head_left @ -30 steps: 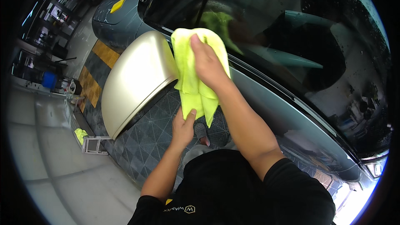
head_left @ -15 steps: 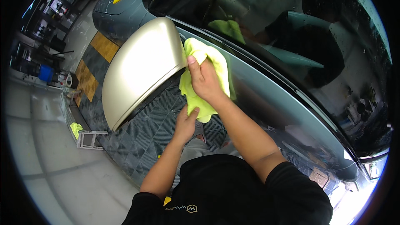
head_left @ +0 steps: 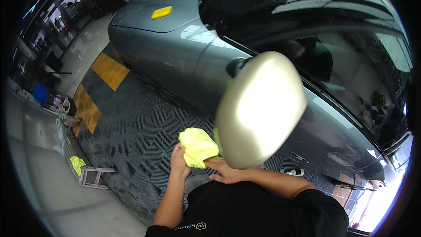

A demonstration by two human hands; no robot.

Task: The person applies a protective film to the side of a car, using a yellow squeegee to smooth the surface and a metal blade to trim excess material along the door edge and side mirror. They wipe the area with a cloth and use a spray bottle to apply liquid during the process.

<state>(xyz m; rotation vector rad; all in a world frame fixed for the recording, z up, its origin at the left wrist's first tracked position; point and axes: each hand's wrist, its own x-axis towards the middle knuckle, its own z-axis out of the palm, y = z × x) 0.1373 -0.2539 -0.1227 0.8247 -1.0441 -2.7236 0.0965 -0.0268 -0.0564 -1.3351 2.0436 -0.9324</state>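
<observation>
I see the left hand point(head_left: 178, 163) gripping the lime cloth point(head_left: 198, 147), the right hand point(head_left: 227, 171), grip unclear, nearer the pale mirror housing point(head_left: 261, 109) toward one o'clock, long axis seven-to-one.

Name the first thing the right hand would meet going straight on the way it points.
The yellow-green cloth, most likely: the right hand points leftward at the cloth's lower right edge, perhaps touching it; depth is unclear. The left hand lies beyond.
</observation>
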